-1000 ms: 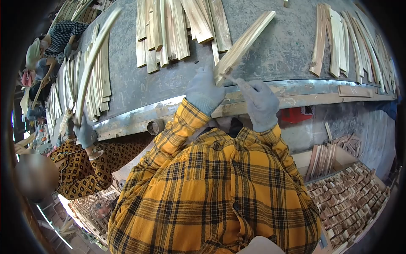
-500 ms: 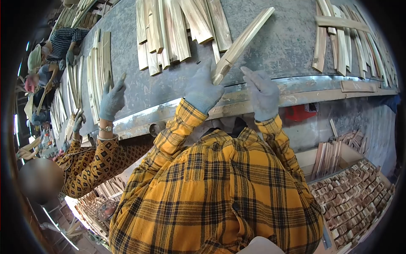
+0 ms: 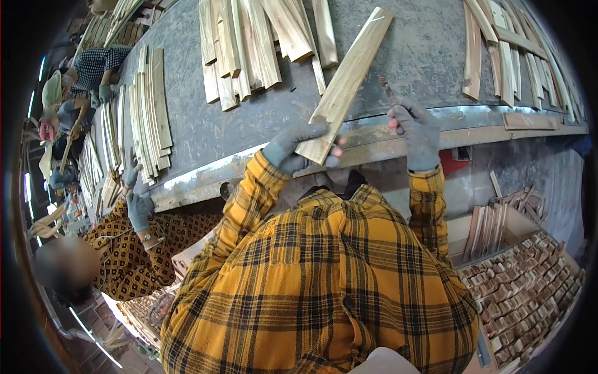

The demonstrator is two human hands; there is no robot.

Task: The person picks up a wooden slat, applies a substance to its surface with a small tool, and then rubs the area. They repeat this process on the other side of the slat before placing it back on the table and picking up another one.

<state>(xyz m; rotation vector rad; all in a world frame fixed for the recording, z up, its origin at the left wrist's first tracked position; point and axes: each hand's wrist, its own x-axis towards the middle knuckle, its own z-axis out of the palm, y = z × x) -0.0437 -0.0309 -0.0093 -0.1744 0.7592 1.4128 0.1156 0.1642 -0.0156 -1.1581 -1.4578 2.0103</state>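
My left hand, in a grey glove with bare fingertips, is closed around the near end of a pale wooden board. The board slants away to the upper right over the grey table. To its right, my right hand, gloved alike, is closed on a small thin tool with a rusty-looking tip that points away from me. The tool and the board are apart. Beyond my left hand lies a bunch of boards.
More boards lie at the table's right. A loose strip rests along the near edge. At lower right stands a crate of stacked wood pieces. A co-worker is close on my left, beside another row of boards.
My left hand has gripped the board and turned its broad face up. My right hand has moved right and now holds the small tool. The co-worker's hands have drawn back toward their body.
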